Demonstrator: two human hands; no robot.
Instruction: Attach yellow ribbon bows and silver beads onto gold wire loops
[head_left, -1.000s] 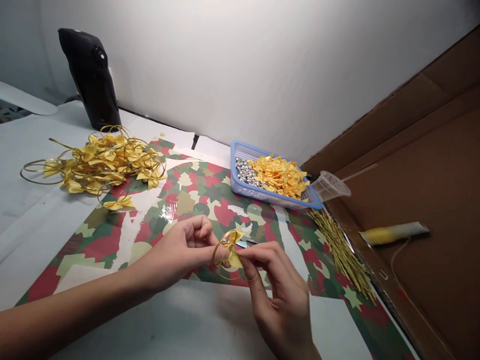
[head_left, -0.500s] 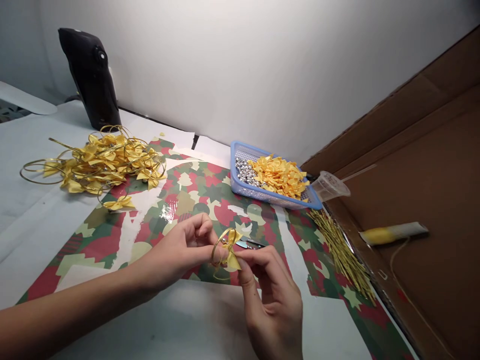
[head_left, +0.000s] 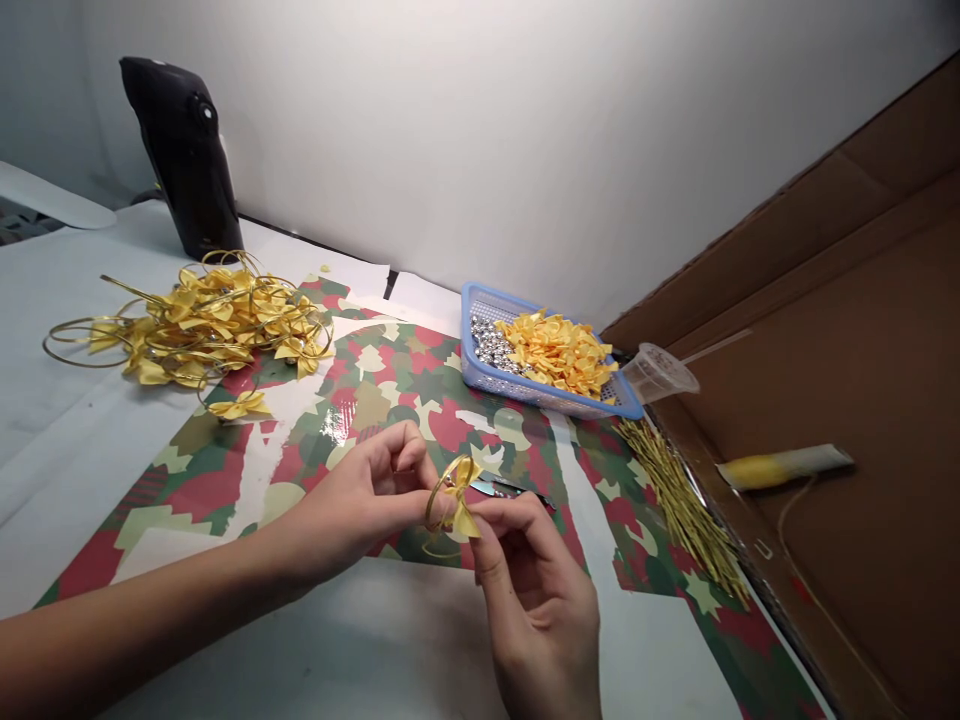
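Observation:
My left hand (head_left: 367, 495) and my right hand (head_left: 536, 585) meet above the patterned paper (head_left: 360, 400), both pinching a small yellow ribbon bow on a gold loop (head_left: 454, 495). The left fingers grip the loop's left side, while the right thumb and forefinger pinch the bow's lower tail. A metal tool, tweezers or small scissors (head_left: 510, 488), lies on the paper just behind the bow.
A pile of finished gold-loop bows (head_left: 199, 325) lies at the far left near a black device (head_left: 184, 150). A blue basket (head_left: 480, 375) holds yellow bows and silver beads. Gold wire ties (head_left: 679, 505), a plastic cup (head_left: 658, 372), a glue tube (head_left: 784, 465) and cardboard (head_left: 862, 350) are on the right.
My right hand has drawn back toward me and turned slightly, still pinching the bow. The bow and left hand have stayed almost in place.

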